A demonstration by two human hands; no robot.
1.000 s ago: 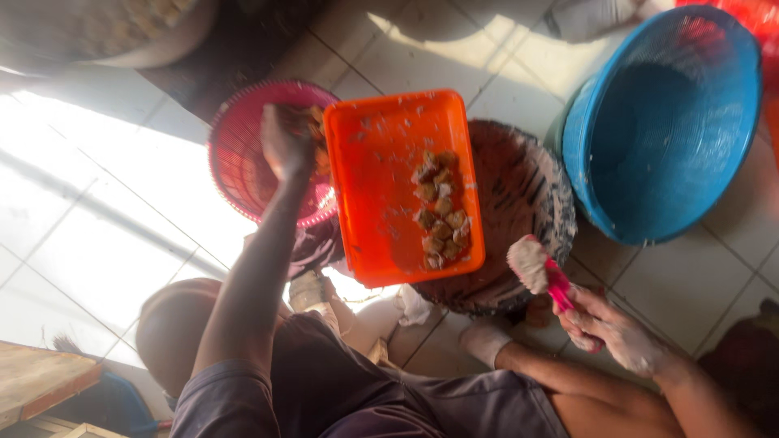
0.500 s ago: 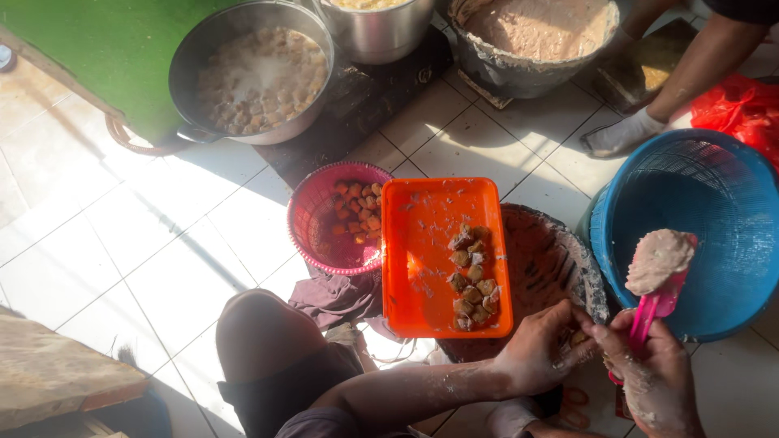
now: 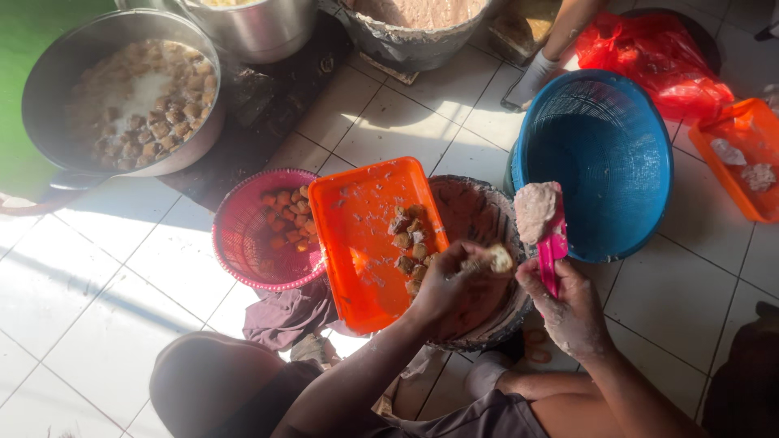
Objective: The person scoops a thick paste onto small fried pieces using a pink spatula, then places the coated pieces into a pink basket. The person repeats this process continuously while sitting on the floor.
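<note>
Orange rectangular plastic tray (image 3: 361, 235) lies beside the left hand (image 3: 446, 284), which pinches a brown tofu piece (image 3: 497, 259); the right hand (image 3: 568, 308), closed around a pink plastic spatula (image 3: 552, 247), should press paste in gently.

We note a white tiled floor (image 3: 105, 276), sunlit at left. Directly on it stand a pink basket (image 3: 243, 243) of browned pieces, a paste-smeared bowl (image 3: 487, 215) bearing an orange tray (image 3: 357, 235), a blue basket (image 3: 604, 154), a second orange tray (image 3: 742, 154), a red bag (image 3: 649, 53), a dark cloth (image 3: 284, 312) and a large metal pan (image 3: 122, 89).
</note>
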